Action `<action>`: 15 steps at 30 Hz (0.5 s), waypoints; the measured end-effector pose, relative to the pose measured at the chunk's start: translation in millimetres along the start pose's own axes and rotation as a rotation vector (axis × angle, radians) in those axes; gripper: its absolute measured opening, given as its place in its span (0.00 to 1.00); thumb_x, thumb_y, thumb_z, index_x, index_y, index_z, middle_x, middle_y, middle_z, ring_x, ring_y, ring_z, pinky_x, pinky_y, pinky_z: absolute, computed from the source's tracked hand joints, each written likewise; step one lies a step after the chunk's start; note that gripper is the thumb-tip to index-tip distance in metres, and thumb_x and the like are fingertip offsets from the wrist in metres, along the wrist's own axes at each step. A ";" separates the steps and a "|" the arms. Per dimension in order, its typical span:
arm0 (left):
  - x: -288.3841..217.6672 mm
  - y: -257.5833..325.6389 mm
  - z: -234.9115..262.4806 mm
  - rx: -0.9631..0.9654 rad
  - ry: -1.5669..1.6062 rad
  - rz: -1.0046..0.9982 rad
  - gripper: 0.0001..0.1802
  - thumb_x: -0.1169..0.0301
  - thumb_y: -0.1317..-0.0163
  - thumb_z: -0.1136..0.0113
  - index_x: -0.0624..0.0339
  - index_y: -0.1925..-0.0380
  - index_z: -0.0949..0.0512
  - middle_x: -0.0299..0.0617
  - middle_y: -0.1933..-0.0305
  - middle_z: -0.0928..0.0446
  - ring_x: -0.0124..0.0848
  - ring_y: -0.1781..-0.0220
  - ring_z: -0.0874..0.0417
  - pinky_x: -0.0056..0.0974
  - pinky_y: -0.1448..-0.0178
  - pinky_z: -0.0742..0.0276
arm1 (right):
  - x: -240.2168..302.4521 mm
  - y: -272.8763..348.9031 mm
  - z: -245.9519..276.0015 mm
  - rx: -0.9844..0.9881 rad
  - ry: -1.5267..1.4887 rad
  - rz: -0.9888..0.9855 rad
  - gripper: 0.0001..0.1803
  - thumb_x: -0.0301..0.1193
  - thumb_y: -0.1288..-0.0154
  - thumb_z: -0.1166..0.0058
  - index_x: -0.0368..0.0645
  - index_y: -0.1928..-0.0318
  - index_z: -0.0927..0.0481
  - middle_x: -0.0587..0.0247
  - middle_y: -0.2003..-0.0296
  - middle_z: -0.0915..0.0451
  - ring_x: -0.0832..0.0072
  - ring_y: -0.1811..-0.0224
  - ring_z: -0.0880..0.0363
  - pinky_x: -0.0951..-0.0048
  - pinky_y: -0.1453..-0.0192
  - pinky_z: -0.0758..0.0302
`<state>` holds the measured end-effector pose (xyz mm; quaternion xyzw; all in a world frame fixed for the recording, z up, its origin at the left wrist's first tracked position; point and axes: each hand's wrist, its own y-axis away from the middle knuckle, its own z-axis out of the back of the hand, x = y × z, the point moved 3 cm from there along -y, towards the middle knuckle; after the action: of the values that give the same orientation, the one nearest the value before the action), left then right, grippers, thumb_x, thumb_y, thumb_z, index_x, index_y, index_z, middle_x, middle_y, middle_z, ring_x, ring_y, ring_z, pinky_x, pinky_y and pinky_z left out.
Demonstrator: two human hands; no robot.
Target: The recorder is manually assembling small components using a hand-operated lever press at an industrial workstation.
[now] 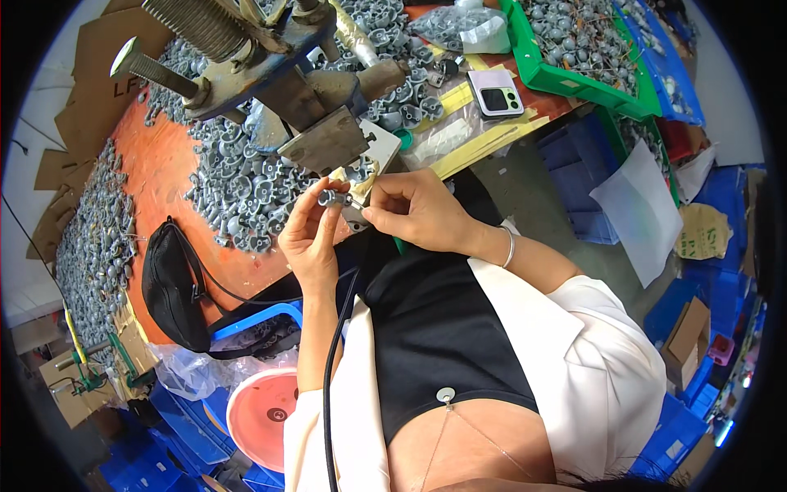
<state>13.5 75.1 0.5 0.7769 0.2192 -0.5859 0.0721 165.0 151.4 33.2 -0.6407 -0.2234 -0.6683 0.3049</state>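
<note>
In front of a bench-mounted screw press (324, 143) I hold my two hands close together. Between the thumb and fingers of my left hand (310, 238) is a small grey plastic fitting (329, 198), its open end turned toward the left. My right hand (422, 211) pinches a thin, shiny metal piece (356, 204) at the fitting's right side. Whether that piece is inside the fitting or only touching it, I cannot tell. A heap of similar grey plastic parts (246, 193) lies on the orange tabletop (152, 193) left of the press.
A black pouch (174, 287) lies at the table's near left edge. Beyond my right hand are a phone (495, 92) and a green crate (574, 88) of grey parts. A pink basin (262, 410) stands below left. A black cable (331, 369) runs along my left arm.
</note>
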 end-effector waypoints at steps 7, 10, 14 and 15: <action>2.4 -0.2 -1.6 -0.003 -0.037 -0.012 0.20 0.84 0.41 0.43 0.66 0.47 0.25 0.44 0.53 0.20 0.26 0.54 0.20 0.28 0.52 0.25 | -1.9 1.4 -0.1 -0.038 0.033 0.022 0.10 0.25 0.40 0.43 0.38 0.77 0.28 0.75 0.83 0.29 0.91 0.80 0.36 0.82 0.77 0.40; 1.1 2.5 -6.2 0.021 -0.013 0.019 0.20 0.84 0.41 0.42 0.66 0.47 0.25 0.44 0.53 0.20 0.25 0.55 0.20 0.25 0.54 0.25 | -2.5 0.1 -0.7 -0.029 0.055 0.017 0.09 0.25 0.39 0.43 0.37 0.75 0.26 0.74 0.82 0.28 0.90 0.79 0.34 0.82 0.76 0.37; 13.4 8.1 -11.5 0.012 0.348 0.218 0.21 0.83 0.40 0.43 0.67 0.45 0.28 0.44 0.51 0.22 0.29 0.52 0.20 0.32 0.49 0.20 | -9.7 -4.0 0.0 -0.066 0.090 0.124 0.08 0.28 0.42 0.41 0.38 0.71 0.25 0.58 0.80 0.22 0.68 0.80 0.23 0.70 0.75 0.29; 14.8 8.9 -10.7 0.029 0.318 0.221 0.21 0.82 0.39 0.42 0.68 0.45 0.29 0.45 0.50 0.23 0.31 0.51 0.20 0.36 0.46 0.20 | -8.3 -3.5 2.2 -0.099 0.201 0.225 0.08 0.30 0.41 0.41 0.39 0.68 0.25 0.57 0.78 0.21 0.64 0.78 0.21 0.67 0.74 0.28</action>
<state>29.9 74.8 -11.5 0.8800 0.1327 -0.4473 0.0891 164.2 156.4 25.5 -0.6059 -0.0855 -0.7008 0.3667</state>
